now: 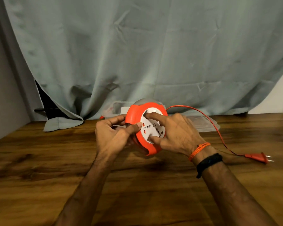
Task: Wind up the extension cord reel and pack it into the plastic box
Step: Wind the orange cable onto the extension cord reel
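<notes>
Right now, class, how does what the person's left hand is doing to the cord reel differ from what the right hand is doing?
The left hand grips the orange rim of the reel, thumb over its front edge; the right hand touches the white socket face instead. The left hand's fingers curl round the casing; the right hand's forefinger and thumb are spread across the face. The right wrist wears bands; the left wrist is bare. Both hands hold the reel above the table.

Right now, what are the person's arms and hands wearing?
Both forearms are bare, no sleeves or gloves. The right hand has two bands at the wrist: an orange thread wound several times, and a black band just below it. The left hand wears nothing.
</notes>
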A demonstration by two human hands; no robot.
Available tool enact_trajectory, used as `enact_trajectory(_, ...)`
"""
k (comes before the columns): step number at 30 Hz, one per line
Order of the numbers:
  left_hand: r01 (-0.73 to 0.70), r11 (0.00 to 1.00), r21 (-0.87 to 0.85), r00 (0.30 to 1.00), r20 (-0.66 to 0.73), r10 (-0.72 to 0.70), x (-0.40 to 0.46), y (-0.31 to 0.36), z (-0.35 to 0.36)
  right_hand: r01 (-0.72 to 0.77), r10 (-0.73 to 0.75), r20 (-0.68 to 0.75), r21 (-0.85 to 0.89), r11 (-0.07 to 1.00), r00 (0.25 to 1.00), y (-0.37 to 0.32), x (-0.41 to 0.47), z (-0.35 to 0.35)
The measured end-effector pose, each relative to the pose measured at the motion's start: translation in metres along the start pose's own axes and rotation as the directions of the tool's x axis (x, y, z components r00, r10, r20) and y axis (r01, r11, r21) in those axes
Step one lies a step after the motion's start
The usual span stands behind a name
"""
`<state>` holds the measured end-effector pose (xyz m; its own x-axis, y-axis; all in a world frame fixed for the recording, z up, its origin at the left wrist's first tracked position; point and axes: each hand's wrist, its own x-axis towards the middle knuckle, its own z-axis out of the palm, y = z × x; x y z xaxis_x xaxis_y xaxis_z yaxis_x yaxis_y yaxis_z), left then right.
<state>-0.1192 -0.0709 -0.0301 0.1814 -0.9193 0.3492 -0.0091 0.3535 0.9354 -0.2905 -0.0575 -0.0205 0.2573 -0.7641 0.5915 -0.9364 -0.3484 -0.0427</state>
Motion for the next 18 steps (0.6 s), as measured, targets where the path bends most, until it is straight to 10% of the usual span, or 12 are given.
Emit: enact_trajectory(18,-0.094,0.995,0.021,0.996,0.013,0.093,0.001,-0.002,0.0,-0.175,0.219,-0.124,0.297,0.939,0.968,-0.007,-0.004,0.012)
